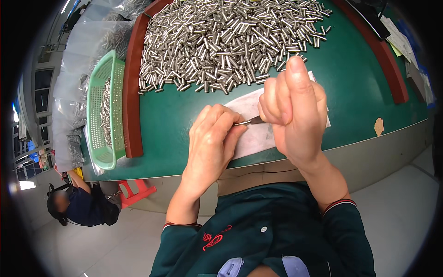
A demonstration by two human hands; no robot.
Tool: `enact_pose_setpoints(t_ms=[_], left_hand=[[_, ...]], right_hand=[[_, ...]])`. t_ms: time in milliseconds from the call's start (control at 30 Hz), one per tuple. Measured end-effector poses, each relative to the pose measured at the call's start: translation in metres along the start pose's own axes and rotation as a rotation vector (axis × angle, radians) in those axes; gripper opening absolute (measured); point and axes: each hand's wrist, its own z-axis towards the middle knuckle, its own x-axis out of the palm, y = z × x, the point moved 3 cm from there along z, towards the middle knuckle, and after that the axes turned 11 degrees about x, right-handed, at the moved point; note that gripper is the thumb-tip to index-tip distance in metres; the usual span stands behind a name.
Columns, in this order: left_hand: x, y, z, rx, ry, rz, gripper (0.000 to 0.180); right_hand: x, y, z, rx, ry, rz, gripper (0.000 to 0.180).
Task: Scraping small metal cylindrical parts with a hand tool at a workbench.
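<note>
My left hand [208, 141] pinches a small shiny metal pin [241, 123] between thumb and fingers, most of it hidden by them. Opposite it, my right hand [297, 108] is closed round a slim dark tool [257, 120], with the thumb raised. The tool points left and meets the pin's end; its grip is hidden in the fist, so I cannot make out its kind. Both hands are above a pale sheet [263, 142] on the green table [177, 159]. Beyond them spreads a large heap of short metal pins [226, 44].
Red-brown rails [133, 99] border the work area on both sides. A light green perforated basket [107, 159] of small metal parts stands at left, beside clear plastic bags [69, 101] of parts. Another person [87, 203] is at lower left near a red stool [136, 193].
</note>
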Motion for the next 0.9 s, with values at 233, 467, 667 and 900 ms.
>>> enact_pose_setpoints(t_ms=[233, 467, 667, 900], left_hand=[[-0.005, 0.000, 0.006, 0.013, 0.051, -0.020, 0.012], [-0.004, -0.003, 0.005, 0.034, -0.020, -0.033, 0.010], [-0.002, 0.021, -0.012, -0.403, -0.127, -0.575, 0.010], [-0.001, 0.032, -0.019, -0.444, -0.254, -1.058, 0.015]], right_hand=[[0.011, -0.005, -0.005, -0.113, 0.043, -0.151, 0.048], [0.027, -0.003, -0.009, -0.189, 0.120, -0.279, 0.044], [0.013, -0.004, -0.006, -0.110, 0.030, -0.234, 0.046], [0.008, -0.003, -0.004, -0.100, 0.045, -0.125, 0.048]])
